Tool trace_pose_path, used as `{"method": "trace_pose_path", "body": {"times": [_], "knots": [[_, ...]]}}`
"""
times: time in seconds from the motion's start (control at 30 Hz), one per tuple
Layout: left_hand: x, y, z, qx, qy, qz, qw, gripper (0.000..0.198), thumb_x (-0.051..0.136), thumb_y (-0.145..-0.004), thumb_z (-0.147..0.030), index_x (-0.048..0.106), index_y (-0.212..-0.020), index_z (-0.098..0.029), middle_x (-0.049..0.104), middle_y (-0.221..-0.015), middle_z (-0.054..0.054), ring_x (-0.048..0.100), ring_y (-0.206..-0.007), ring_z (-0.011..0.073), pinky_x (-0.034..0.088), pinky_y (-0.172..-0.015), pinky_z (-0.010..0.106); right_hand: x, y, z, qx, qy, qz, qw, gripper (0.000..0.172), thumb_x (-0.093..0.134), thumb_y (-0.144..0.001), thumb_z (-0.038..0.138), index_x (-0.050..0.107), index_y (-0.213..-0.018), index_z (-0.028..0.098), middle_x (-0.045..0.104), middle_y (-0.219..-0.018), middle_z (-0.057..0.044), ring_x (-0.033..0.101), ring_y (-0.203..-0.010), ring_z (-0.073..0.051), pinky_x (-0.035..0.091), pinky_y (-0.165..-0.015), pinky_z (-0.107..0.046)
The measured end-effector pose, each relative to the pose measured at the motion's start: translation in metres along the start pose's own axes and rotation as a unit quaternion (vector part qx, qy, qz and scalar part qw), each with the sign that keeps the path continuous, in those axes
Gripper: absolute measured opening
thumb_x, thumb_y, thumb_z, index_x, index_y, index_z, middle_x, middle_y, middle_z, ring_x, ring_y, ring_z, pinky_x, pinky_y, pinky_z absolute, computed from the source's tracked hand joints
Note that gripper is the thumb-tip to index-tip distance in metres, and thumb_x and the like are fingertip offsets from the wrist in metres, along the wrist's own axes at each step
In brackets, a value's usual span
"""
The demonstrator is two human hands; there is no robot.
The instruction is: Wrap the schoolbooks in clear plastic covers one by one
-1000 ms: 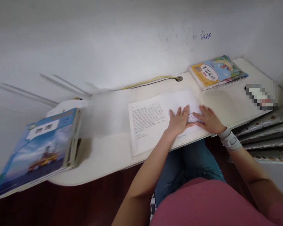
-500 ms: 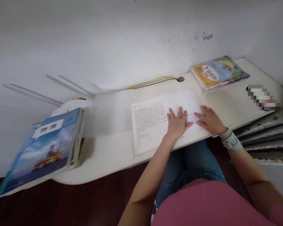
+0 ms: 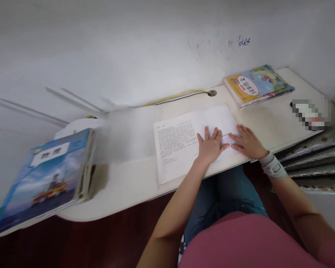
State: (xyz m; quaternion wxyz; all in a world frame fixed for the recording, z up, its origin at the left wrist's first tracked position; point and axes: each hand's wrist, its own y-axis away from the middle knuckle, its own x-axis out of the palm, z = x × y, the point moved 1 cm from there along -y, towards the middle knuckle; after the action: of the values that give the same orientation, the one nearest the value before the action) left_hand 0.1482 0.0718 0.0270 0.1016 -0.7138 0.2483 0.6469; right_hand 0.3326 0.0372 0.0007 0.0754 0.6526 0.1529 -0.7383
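Note:
An open book (image 3: 174,143) with printed text lies flat on the white desk (image 3: 128,190) in front of me. My left hand (image 3: 210,146) rests palm down on its right-hand page, fingers spread. On the right part of the same page lies my right hand (image 3: 248,141), also flat with fingers apart; a light band (image 3: 274,166) is around that wrist. Between the two hands a few lines of print show, and the upper part of that page looks blank. My hands cover part of the page.
A stack of books with a blue cover (image 3: 53,175) is at the desk's left end. Colourful booklets (image 3: 257,85) lie at the back right, near a pixelated phone-like object (image 3: 308,115). A yellow cable (image 3: 173,96) runs into a desk hole. Patterned grey fabric (image 3: 318,160) hangs at right.
My view has shifted slightly, so the blue-covered stack appears further left. The fingers of my left hand have moved a little on the page; my right hand stays nearly in place.

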Motion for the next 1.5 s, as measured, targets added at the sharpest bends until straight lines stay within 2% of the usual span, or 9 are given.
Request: {"method": "trace_pose_path", "body": {"times": [0.33,0.43,0.53,0.67,0.8,0.9,1.03,1.17,1.5], "knots": [[-0.002,-0.001,-0.005,0.027,0.031,-0.009,0.999,0.068,0.034,-0.092,-0.058,0.031,-0.147,-0.018,0.024,-0.155,0.010,0.010,-0.145,0.0356,0.010,-0.107,0.071,0.003,0.001,-0.002,-0.008,0.004,-0.012,1.000,0.051,0.041,-0.093,0.049,0.048,-0.138,0.027,0.035,-0.150,-0.016,0.030,-0.139,-0.033,0.031,-0.106,-0.050],[-0.004,0.001,0.006,0.036,0.085,-0.033,0.995,0.072,0.035,-0.090,-0.062,0.026,-0.149,-0.020,0.018,-0.157,0.011,0.005,-0.145,0.0325,0.013,-0.111,0.063,0.003,0.001,-0.003,-0.004,0.000,-0.016,1.000,0.050,0.044,-0.093,0.047,0.049,-0.137,0.025,0.035,-0.150,-0.017,0.031,-0.138,-0.034,0.031,-0.106,-0.051],[-0.001,0.016,0.041,-0.032,0.109,-0.084,0.990,0.074,0.034,-0.090,-0.063,0.022,-0.150,-0.020,0.012,-0.158,0.013,0.005,-0.145,0.0330,0.019,-0.112,0.056,0.006,0.002,-0.006,-0.001,-0.007,-0.022,1.000,0.049,0.045,-0.092,0.047,0.053,-0.134,0.022,0.034,-0.150,-0.018,0.032,-0.138,-0.035,0.031,-0.106,-0.051],[0.014,0.056,0.108,-0.183,0.056,-0.137,0.972,0.073,0.034,-0.092,-0.057,0.029,-0.146,-0.009,0.023,-0.153,0.022,0.013,-0.143,0.0382,0.019,-0.111,0.058,0.007,0.003,-0.010,-0.003,-0.004,-0.026,1.000,0.047,0.046,-0.091,0.045,0.055,-0.131,0.021,0.035,-0.150,-0.017,0.033,-0.137,-0.035,0.033,-0.104,-0.053],[0.027,0.089,0.143,-0.213,0.042,-0.174,0.961,0.069,0.034,-0.093,-0.052,0.034,-0.143,-0.004,0.032,-0.149,0.025,0.024,-0.141,0.0363,0.026,-0.110,0.055,-0.003,0.002,0.013,0.008,0.038,-0.041,0.998,0.042,0.045,-0.092,0.035,0.058,-0.126,0.016,0.037,-0.149,-0.018,0.034,-0.137,-0.035,0.026,-0.108,-0.058],[0.031,0.097,0.145,-0.225,0.040,-0.195,0.954,0.067,0.033,-0.093,-0.051,0.035,-0.143,-0.007,0.034,-0.148,0.025,0.027,-0.140,0.0361,0.029,-0.108,0.056,-0.008,-0.006,0.049,-0.020,0.052,-0.051,0.997,0.041,0.040,-0.093,0.028,0.056,-0.127,0.011,0.039,-0.147,-0.020,0.034,-0.137,-0.032,0.023,-0.111,-0.053],[0.030,0.098,0.144,-0.222,0.052,-0.198,0.953,0.067,0.033,-0.093,-0.048,0.035,-0.143,-0.004,0.036,-0.147,0.025,0.028,-0.139,0.0366,0.029,-0.108,0.055,0.001,-0.019,0.085,-0.036,0.039,-0.038,0.998,0.052,0.038,-0.095,0.041,0.049,-0.135,0.010,0.047,-0.141,-0.021,0.041,-0.132,-0.031,0.028,-0.109,-0.049],[0.031,0.098,0.150,-0.224,0.072,-0.188,0.954,0.070,0.033,-0.092,-0.049,0.031,-0.144,-0.002,0.035,-0.147,0.025,0.028,-0.139,0.0389,0.026,-0.109,0.057,0.010,-0.022,0.089,-0.014,0.037,-0.037,0.999,0.057,0.038,-0.094,0.047,0.048,-0.135,0.008,0.046,-0.141,-0.024,0.042,-0.132,-0.032,0.031,-0.108,-0.048],[0.029,0.099,0.151,-0.234,0.089,-0.175,0.952,0.072,0.028,-0.092,-0.049,0.032,-0.142,0.003,0.036,-0.147,0.026,0.028,-0.139,0.0386,0.023,-0.111,0.057,0.006,-0.020,0.085,0.016,0.042,-0.023,0.999,0.058,0.039,-0.094,0.046,0.049,-0.135,0.007,0.044,-0.141,-0.025,0.041,-0.133,-0.033,0.030,-0.109,-0.047]]}}
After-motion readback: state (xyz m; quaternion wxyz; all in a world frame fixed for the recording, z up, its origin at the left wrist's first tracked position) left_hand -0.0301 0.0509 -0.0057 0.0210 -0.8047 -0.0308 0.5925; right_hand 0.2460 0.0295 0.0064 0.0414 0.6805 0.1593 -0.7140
